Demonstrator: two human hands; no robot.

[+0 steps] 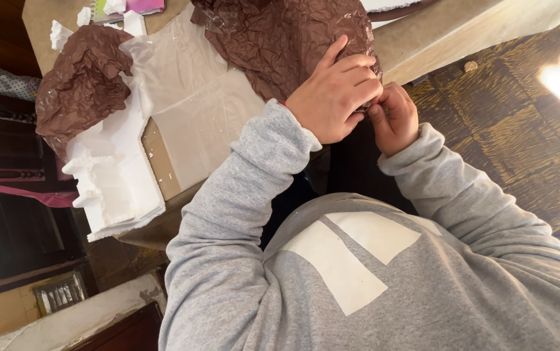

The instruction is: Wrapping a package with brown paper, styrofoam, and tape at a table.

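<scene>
Pinching the edge of crumpled brown paper with both hands.

Crumpled brown paper (pixel 273 39) lies on the table (pixel 423 36), its near right edge, covered by clear film, caught between the fingers. Left hand (pixel 335 91) is curled over that edge, fingers pressed together on it; right hand (pixel 394 117) pinches the same edge from below, touching the left. Beside it lie translucent sheets (pixel 195 110), white foam pieces (pixel 114 175) and a second brown paper wad (pixel 82 81).
</scene>
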